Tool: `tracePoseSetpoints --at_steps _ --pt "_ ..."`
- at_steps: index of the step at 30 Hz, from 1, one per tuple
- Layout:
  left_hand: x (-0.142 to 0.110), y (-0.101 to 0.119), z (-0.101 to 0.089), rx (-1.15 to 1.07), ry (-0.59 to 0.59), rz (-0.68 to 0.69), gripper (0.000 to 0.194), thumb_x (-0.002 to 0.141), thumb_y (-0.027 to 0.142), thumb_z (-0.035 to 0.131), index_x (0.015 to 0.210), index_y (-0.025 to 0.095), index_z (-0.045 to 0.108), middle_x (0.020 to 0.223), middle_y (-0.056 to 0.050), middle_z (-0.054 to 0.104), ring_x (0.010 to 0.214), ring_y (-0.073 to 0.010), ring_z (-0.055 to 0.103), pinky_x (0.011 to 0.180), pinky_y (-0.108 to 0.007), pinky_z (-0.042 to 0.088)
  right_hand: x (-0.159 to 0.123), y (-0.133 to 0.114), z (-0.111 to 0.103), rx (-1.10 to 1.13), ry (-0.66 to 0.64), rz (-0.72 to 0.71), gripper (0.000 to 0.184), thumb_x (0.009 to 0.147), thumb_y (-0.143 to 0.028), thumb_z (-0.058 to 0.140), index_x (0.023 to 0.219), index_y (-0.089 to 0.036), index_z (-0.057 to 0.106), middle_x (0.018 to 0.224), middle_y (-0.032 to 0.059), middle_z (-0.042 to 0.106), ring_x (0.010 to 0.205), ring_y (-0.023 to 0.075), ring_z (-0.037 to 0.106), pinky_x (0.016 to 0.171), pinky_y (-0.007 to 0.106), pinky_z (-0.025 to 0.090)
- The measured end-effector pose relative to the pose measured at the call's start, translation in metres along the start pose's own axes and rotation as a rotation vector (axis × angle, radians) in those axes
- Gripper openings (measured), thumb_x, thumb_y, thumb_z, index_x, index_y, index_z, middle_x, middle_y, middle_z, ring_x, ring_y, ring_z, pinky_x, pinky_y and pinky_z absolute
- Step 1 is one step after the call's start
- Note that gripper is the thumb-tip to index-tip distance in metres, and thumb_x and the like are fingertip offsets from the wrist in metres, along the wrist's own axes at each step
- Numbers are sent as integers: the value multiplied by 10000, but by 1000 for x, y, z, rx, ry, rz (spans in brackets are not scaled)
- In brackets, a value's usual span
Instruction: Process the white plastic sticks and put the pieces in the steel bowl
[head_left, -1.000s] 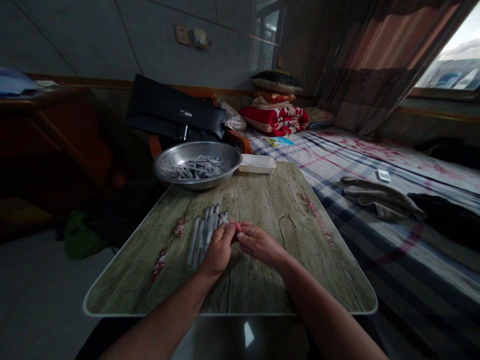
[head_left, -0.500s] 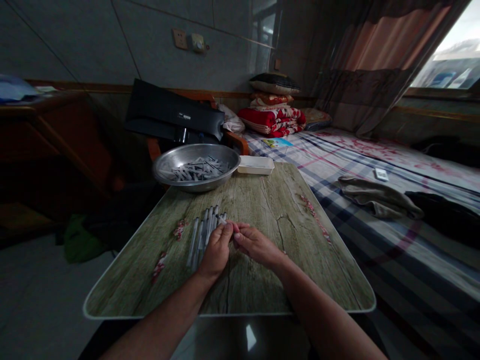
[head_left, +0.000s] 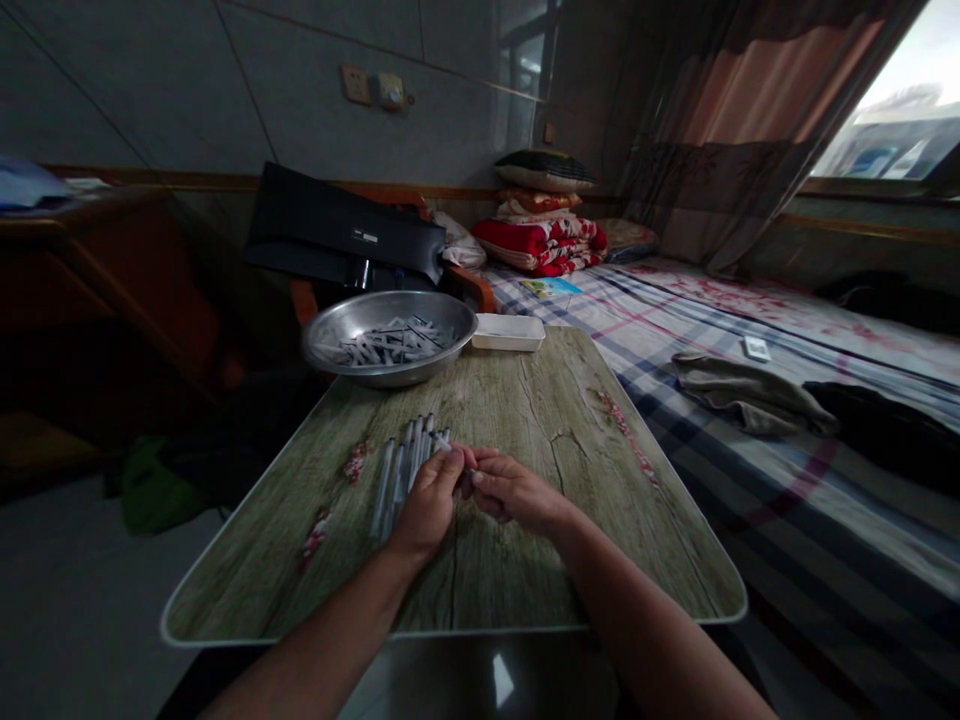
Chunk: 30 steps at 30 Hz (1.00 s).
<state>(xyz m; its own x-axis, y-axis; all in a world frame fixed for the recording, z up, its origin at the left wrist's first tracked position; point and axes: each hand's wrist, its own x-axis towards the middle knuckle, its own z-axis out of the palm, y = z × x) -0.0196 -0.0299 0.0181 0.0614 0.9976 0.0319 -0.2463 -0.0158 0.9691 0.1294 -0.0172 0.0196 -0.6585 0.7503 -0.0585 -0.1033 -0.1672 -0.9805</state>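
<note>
Over the middle of the table (head_left: 517, 400), my left hand (head_left: 429, 500) is closed around a slim pen-like tube (head_left: 441, 441), whitish with a dark end. Its upper end pokes out above my left thumb. My right hand (head_left: 517, 492) meets the left one, its thumb and fingers pinched at the tube's lower end, which the fingers mostly hide. Just left of my left hand lies a row of several clear pen-like tubes (head_left: 384, 485) with dark ends, partly covered by that hand. Behind them a metal bowl (head_left: 319, 350) contains many white and black slender pieces.
A white rectangular tray (head_left: 510, 335) touches the bowl's right side at the table's far edge. A black monitor (head_left: 337, 225) leans behind the bowl. To the right is a bed with a checked sheet (head_left: 637, 350), a grey cloth (head_left: 739, 395) and folded red bedding (head_left: 536, 245).
My right fingers have shifted slightly at the tube's lower end and curl more beneath it. My left hand keeps its hold. The whole view has moved a little.
</note>
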Motion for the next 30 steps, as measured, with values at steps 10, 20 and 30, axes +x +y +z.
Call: tracePoseSetpoints --at_steps 10,20,30 --pt "7 0 -7 -44 91 79 353 892 532 557 748 211 589 996 -68 734 934 -220 653 834 -348 483 2 3 -9 -228 33 18 361 904 -526 561 990 -183 630 685 -24 495 536 82 380 474 208 271" --pt "4 5 -2 -76 -255 -311 471 762 505 730 1068 201 540 530 67 548 397 -63 405 406 -185 232 6 0 -19 -144 453 -23 377 862 -546 553 753 -188 511 591 -52 450 456 66 328 419 210 211" --pt "4 5 -10 -213 -377 -399 370 838 505 637 1039 200 572 602 -22 653 363 -59 382 368 -184 190 2 -6 -20 198 373 117 362 772 -478 622 626 -202 438 480 -93 327 385 47 206 389 224 116"
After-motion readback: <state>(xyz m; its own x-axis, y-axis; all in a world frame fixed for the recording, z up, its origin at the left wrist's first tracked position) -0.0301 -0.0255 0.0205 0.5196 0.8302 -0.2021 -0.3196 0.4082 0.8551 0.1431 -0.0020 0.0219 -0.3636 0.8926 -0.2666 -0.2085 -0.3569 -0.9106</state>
